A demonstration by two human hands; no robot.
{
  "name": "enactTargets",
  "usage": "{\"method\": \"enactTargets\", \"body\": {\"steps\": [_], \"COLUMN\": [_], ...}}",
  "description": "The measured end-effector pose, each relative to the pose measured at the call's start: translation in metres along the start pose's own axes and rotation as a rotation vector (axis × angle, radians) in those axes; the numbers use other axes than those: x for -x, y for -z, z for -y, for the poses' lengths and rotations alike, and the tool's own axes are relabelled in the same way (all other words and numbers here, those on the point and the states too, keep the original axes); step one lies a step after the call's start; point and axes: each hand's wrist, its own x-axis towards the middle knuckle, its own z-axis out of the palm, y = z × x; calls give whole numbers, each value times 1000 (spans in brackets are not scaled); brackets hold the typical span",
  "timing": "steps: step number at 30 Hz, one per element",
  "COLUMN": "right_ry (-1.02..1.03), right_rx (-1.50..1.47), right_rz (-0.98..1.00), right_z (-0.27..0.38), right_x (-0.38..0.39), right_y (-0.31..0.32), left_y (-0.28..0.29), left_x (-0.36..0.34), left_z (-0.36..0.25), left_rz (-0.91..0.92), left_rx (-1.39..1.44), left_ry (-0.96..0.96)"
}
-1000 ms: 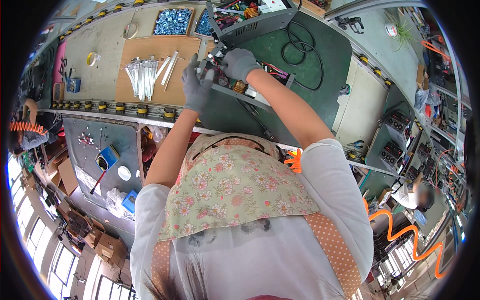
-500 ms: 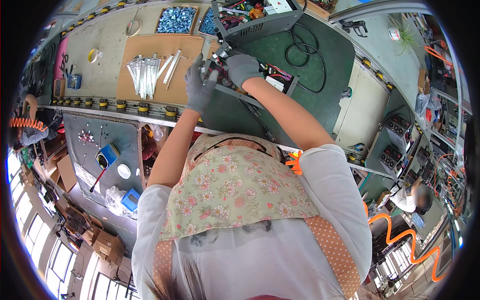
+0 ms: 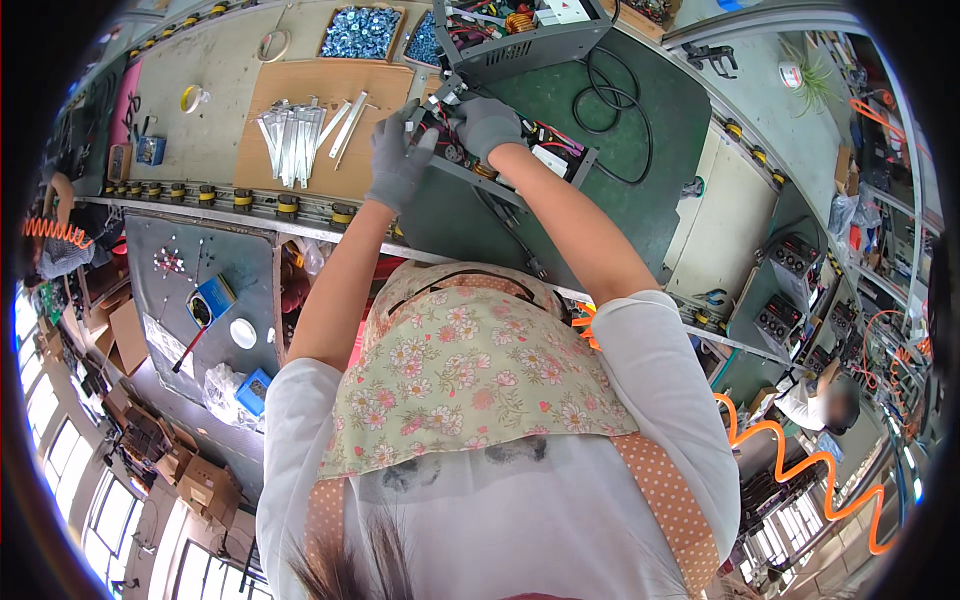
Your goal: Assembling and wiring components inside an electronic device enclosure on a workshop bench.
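Observation:
An open grey metal case [image 3: 484,184] lies in front of me, with red and dark wires, a round component and a white block inside. My left hand [image 3: 398,162], in a grey glove, grips the case's left end between thumb and fingers. My right hand [image 3: 487,126], gloved alike, reaches over the far side near that end. Its fingers are curled in among the wires and small dark parts, and what they pinch is hidden. Just beyond stands a second open grey case [image 3: 530,57] holding wires and a copper coil.
Left of the cases, flat metal strips [image 3: 290,145] lie on a cardboard sheet [image 3: 355,83]. Behind are a tray of bluish screws [image 3: 360,33] and a smaller tray. A black cable [image 3: 645,125] loops on the green mat [image 3: 665,200]. Rollers [image 3: 287,205] line the bench's near edge.
My left hand's spread fingers have closed in on the case's left end. My right hand has shifted slightly and stays among the wires. The view has moved a little.

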Motion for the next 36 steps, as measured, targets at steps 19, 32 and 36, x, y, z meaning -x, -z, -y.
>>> {"method": "enactTargets", "body": {"steps": [19, 32, 36], "right_ry": [199, 100, 258], "right_rx": [134, 29, -193], "right_rz": [-220, 393, 407], "right_z": [-28, -25, -41], "right_x": [-10, 35, 25], "right_y": [27, 79, 74], "left_y": [2, 2, 2], "left_x": [2, 4, 4], "left_z": [-13, -8, -8], "left_rz": [-2, -28, -27], "left_rx": [-65, -23, 17], "left_ry": [74, 76, 98]}}
